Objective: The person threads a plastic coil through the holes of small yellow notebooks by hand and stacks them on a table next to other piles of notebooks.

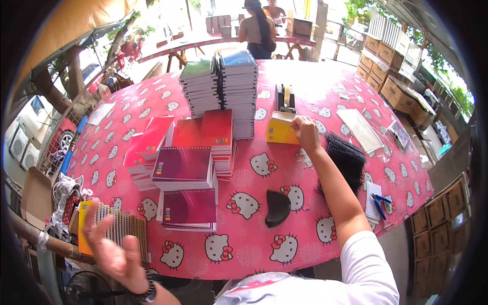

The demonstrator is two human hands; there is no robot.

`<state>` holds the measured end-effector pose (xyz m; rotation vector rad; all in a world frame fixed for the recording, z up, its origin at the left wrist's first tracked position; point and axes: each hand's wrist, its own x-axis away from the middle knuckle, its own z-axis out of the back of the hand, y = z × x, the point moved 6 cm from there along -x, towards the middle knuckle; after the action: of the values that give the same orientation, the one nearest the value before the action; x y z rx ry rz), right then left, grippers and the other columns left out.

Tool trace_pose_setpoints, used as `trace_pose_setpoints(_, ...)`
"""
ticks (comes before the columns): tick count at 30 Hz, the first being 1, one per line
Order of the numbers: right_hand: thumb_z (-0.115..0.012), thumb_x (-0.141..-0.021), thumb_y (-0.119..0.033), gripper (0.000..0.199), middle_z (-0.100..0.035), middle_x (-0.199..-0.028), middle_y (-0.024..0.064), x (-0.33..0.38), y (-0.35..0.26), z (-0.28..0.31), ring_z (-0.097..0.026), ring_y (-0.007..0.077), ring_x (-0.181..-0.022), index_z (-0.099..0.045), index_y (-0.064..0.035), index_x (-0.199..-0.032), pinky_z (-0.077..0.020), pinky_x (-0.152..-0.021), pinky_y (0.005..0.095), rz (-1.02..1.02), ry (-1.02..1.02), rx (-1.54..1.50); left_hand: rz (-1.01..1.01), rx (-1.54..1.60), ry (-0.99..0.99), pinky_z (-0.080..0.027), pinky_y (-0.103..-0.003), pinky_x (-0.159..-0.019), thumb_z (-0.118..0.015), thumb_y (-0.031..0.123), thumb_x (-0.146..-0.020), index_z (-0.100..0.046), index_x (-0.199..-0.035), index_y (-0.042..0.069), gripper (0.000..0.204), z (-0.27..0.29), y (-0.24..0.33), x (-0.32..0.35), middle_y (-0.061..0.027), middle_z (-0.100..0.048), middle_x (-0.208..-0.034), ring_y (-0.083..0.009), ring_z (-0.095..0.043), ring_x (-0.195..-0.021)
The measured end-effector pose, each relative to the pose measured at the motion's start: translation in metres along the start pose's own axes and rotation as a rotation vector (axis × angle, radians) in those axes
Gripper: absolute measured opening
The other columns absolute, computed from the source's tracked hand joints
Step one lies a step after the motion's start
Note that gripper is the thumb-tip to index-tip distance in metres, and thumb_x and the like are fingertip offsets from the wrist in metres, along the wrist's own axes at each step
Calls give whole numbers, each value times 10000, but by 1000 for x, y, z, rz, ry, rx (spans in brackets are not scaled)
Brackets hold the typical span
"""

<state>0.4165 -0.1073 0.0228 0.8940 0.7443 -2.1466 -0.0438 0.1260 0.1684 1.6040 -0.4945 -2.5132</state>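
Observation:
My right hand point(306, 133) reaches across the table, its fingers pinched at the right edge of a small yellow notebook point(282, 133). A tape dispenser point(286, 98) stands just beyond that notebook. Over the table's left front corner, my left hand point(116, 251) is raised with its fingers apart and nothing in it. Beneath and beside it lies a row of spiral-bound notebooks point(125, 227) with a yellow cover at its left end. A bundle of black binding coils point(345, 161) lies close to my right forearm. Nearer to me is a dark curved block point(277, 208).
Purple notebook stacks point(189, 207), red notebook stacks point(217, 129) and tall notebook piles point(239, 94) occupy the left and middle of the pink table point(249, 244). Blue-handled pliers point(379, 205) lie on a white pad at right. Cardboard boxes point(399, 94) and another person point(258, 30) are beyond.

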Motion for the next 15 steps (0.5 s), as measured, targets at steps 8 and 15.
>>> trace_pose_setpoints(8,-659,-739,-32,94,-589,-775,77,66,-163,111,-600,271,-771,-628,-64,-822,-504,-670,359,116,-470,-574,-94,293,-432,-185,-527,-1109,-756,220,-726,-505,-1193,72,551,-152,90,48,-119,-534,-1236,-293,-495,-1177)
trace_pose_setpoints(15,-725,-697,-38,213,-577,-794,62,151,-167,136,-583,262,-750,-656,-58,-897,-500,-651,350,-83,-486,-658,271,486,-549,-350,-460,-1015,-767,67,-682,-411,-1342,67,749,-207,70,108,-142,-556,-1163,-262,-531,-1124)
